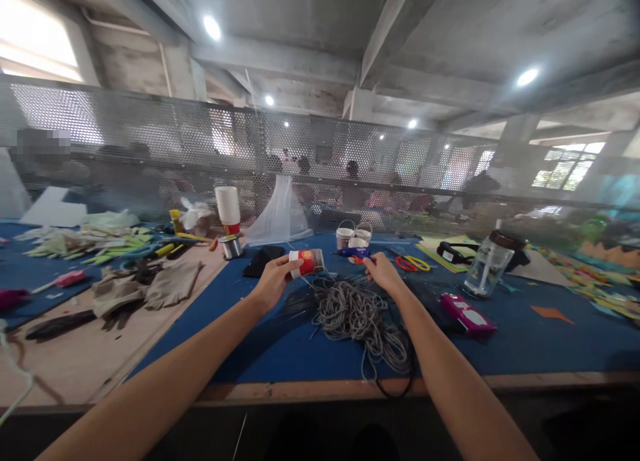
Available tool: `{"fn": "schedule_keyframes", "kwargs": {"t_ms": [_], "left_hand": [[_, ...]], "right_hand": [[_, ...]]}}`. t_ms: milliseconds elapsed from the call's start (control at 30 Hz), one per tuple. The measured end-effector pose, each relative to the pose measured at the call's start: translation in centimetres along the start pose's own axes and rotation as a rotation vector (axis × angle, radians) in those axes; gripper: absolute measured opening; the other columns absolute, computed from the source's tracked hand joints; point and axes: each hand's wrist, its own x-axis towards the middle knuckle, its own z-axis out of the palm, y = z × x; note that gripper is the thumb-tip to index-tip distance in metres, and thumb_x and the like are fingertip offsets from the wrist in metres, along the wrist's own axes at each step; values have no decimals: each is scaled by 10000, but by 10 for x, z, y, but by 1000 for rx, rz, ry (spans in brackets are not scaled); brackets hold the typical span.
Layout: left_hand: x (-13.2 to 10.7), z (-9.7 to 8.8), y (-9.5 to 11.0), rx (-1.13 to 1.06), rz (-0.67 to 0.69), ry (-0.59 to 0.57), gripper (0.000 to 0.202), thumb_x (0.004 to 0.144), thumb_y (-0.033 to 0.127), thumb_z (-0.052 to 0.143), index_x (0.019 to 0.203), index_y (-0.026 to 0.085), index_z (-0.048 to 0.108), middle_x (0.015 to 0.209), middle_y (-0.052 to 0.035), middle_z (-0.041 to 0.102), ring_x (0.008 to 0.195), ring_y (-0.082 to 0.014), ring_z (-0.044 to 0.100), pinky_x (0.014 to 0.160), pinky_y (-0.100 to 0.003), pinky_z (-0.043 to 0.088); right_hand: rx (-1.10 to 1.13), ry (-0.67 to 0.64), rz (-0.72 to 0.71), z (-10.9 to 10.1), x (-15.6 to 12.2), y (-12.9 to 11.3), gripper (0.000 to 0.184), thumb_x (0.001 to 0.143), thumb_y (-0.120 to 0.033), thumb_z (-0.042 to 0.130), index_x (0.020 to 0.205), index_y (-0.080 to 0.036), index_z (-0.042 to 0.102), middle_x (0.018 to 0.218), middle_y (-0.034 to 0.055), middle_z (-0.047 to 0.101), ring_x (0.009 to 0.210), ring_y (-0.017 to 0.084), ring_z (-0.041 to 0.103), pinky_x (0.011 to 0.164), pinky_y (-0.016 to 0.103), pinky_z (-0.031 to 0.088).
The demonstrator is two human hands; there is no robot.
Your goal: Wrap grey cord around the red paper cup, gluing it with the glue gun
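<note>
My left hand (pixel 274 279) is closed around a red and white paper cup (pixel 303 263), tipped on its side, with a greyish band near its right end. In my right hand (pixel 384 271) is a blue hot glue gun (pixel 353 252), its nozzle pointing left toward the cup. A small gap separates nozzle and cup. Beneath both hands lies a loose heap of grey cord (pixel 355 314). Two small cups with thin handles (pixel 345 237) stand just behind the glue gun.
Right of my right hand are scissors (pixel 415 263), a purple box (pixel 467 314) and a clear bottle (pixel 487 264). On the left are stacked paper cups (pixel 227 206), a wire spool (pixel 231 246), a dark phone-like slab (pixel 263 261) and work gloves (pixel 173 284). A perforated metal screen (pixel 320 154) rises behind.
</note>
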Motion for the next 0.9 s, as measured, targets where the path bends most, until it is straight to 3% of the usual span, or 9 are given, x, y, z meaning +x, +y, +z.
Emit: {"fn": "schedule_keyframes", "kwargs": {"t_ms": [100,167,267,367,600,900], "left_hand": [[1,1,0,-13,-9,19,291,577,292,875,787,116,777,765,-76,749,674,-163,629,714,-290,509],[1,0,-1,-18,-17,16,283,584,284,871,792,116,778,769,-76,751,671,-159,627,713,-289,510],[1,-1,-2,-24,-22,2,292,605,286,864,828,115,783,792,-79,755,688,-159,634,725,-286,510],[1,-2,-2,-22,-28,4,305,615,293,865,849,113,788,806,-82,756,712,-162,638,721,-277,505],[0,-1,-2,-39,-47,5,292,619,274,864,848,111,786,794,-76,749,697,-151,633,703,-259,502],[0,-2,0,-31,-61,-5,302,644,287,859,878,111,784,825,-87,754,727,-167,651,709,-270,524]], "right_hand": [[160,58,-75,5,-2,-9,288,1007,-421,387,979,-182,545,828,31,702,590,115,640,602,227,470],[325,100,-140,8,-6,-17,388,985,-536,377,864,-199,525,759,10,661,568,111,603,579,227,461],[686,131,-228,10,-14,-27,428,855,-625,576,840,-200,532,729,-4,633,564,117,574,584,247,465],[891,44,-228,11,-22,-37,458,754,-571,730,941,-186,568,804,7,663,592,123,591,600,263,477],[737,-67,-277,18,-38,-49,377,820,-539,691,831,-172,606,539,-60,528,476,99,474,536,245,395],[695,-28,-316,23,-50,-48,312,834,-492,690,837,-185,632,501,-55,562,493,116,524,604,254,439]]}}
